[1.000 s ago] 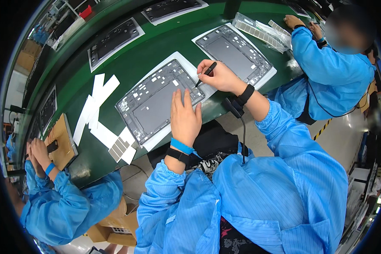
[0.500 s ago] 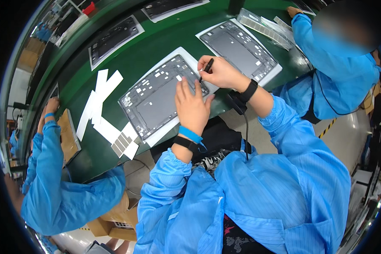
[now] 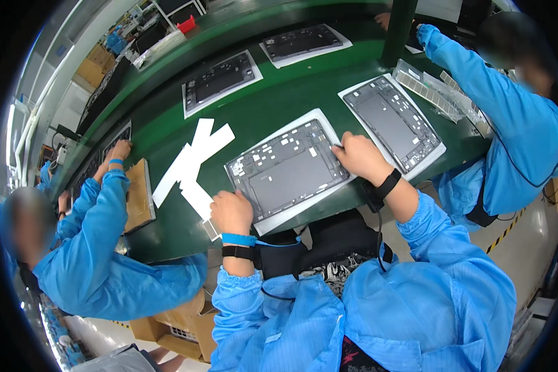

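Observation:
A dark grey tablet housing [image 3: 285,175] with many small white and black pieces along its edges lies on a white sheet [image 3: 320,116] in front of me. My right hand [image 3: 363,156] is at the housing's right edge, fingers curled together. What it pinches, if anything, is hidden, and no pen shows. Beside the housing's lower left edge is my left hand [image 3: 232,212], fingers bent and closed over the end of the white paper strips [image 3: 196,197]. Its fingertips hide whatever they hold. A small white-edged piece [image 3: 211,230] pokes out by the left wrist.
A second housing [image 3: 390,121] lies to the right, near clear trays of strips [image 3: 428,93]. Two more housings [image 3: 222,79] [image 3: 304,43] lie farther back. Co-workers sit left [image 3: 93,232] and right [image 3: 508,118]. A green post [image 3: 398,34] rises at the back; a brown board [image 3: 141,195] lies left.
My left hand has left the housing's surface and moved left to the white strips. The black pen in my right hand no longer shows. The view has shifted, moving the scene right and down.

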{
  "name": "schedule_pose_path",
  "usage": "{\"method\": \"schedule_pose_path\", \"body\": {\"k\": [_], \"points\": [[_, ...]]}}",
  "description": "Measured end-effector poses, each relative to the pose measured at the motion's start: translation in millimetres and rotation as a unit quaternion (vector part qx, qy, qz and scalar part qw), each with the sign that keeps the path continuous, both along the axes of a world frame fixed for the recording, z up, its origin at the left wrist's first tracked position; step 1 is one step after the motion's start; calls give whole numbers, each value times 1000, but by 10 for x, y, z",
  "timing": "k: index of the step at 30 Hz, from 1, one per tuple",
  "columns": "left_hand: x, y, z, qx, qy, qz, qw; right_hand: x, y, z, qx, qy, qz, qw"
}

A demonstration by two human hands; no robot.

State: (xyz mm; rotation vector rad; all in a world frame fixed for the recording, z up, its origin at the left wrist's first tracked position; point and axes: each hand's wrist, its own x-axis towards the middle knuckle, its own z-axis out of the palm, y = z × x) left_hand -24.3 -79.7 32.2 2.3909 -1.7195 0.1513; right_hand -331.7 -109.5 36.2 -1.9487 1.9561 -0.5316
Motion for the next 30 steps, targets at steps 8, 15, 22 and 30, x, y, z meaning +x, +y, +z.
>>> {"method": "schedule_pose_path", "body": {"k": [8, 15, 22, 30], "points": [[-1, -196, 119, 39, 353, -23, 935, 28, -14, 46, -3, -2, -13, 1000], [995, -1402, 549, -155, 373, -181, 897, 445, -300, 281, 33, -330, 17, 943], [3669, -3485, 993, -205, 329, -70, 919, 423, -452, 514, 151, -355, 152, 910], [6149, -4758, -59, -133, 76, -77, 985, 248, -377, 281, 85, -171, 82, 978]]}}
